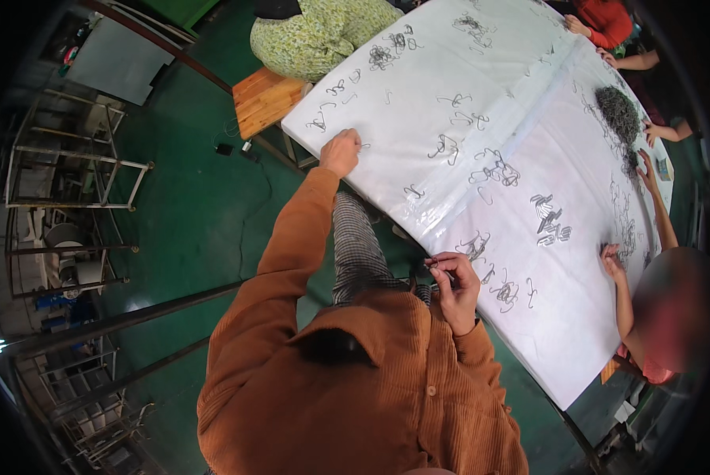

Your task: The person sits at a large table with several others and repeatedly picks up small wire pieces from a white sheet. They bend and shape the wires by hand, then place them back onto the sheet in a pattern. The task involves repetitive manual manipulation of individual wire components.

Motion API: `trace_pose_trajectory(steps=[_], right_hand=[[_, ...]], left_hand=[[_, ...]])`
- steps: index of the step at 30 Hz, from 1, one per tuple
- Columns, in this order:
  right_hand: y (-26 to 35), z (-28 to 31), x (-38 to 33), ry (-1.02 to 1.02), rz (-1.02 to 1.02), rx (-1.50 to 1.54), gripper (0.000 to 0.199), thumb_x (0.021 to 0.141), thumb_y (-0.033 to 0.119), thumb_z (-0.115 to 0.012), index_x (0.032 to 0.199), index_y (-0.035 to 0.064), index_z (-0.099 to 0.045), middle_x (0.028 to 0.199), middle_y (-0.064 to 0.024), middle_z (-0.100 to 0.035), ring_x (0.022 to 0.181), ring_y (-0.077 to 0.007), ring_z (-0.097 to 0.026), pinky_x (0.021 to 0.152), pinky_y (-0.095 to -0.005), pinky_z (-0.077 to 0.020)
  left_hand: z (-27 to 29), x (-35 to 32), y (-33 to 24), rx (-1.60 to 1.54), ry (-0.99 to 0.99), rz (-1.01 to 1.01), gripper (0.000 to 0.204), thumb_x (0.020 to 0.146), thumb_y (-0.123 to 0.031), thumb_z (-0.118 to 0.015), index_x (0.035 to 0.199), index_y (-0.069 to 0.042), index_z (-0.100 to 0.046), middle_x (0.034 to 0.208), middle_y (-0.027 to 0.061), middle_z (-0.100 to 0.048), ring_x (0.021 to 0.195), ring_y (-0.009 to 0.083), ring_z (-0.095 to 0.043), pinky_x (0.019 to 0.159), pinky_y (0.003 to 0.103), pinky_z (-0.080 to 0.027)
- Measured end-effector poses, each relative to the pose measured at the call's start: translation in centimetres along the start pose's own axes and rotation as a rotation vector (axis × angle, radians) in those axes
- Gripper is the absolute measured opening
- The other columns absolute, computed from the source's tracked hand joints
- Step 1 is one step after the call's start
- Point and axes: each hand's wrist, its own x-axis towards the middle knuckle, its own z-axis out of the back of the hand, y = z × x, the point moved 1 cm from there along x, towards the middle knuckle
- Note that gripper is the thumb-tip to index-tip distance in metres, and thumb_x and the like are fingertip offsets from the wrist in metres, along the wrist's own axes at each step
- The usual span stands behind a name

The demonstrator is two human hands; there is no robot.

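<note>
My left hand [341, 153] is at the near left edge of a white-covered table [418, 75], fingers closed together. A small bent wire hook [365, 145] shows at its fingertips, seemingly pinched there. Over the table's near edge, my right hand [456, 291] is closed, thumb against fingers, around small dark wire hooks [431, 264]; how many is hidden. Close to that hand lies a loose cluster of wire hooks [475, 245], with another tangle [505, 294] to the right. More hooks [317, 124] lie beyond my left hand.
Short dark metal strips [551, 222] lie grouped on the table. A large heap of wire pieces [618, 115] is at the far right, with co-workers' hands [648, 170] around it. A person in patterned clothing [323, 36] sits beyond a wooden bench [264, 99]. Metal racks [70, 190] stand left.
</note>
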Motion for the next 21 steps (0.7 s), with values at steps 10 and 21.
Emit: trace_pose_trajectory(steps=[10,21], right_hand=[[0.2,0.4,-0.1,-0.033,0.015,-0.063,0.006,0.082,-0.006,-0.064,0.086,-0.0017,-0.061,0.095,-0.012,-0.065,0.086,-0.0207,-0.064,0.079,-0.0291,-0.0498],[0.1,1.8,-0.8,-0.02,0.056,-0.079,0.006,0.084,0.0,-0.065,0.088,0.0004,-0.061,0.098,-0.0096,-0.065,0.088,-0.0208,-0.062,0.078,-0.0295,-0.0499]], left_hand=[[0.7,11.1,5.9,-0.042,-0.233,0.208,0.01,0.08,-0.006,-0.064,0.09,-0.006,-0.063,0.085,0.0197,-0.068,0.087,0.0386,-0.065,0.079,0.046,-0.051],[-1.6,9.2,-2.7,0.448,0.502,-0.134,0.014,0.08,-0.019,-0.064,0.087,-0.009,-0.07,0.09,0.0148,-0.07,0.089,0.0327,-0.067,0.077,0.043,-0.053]])
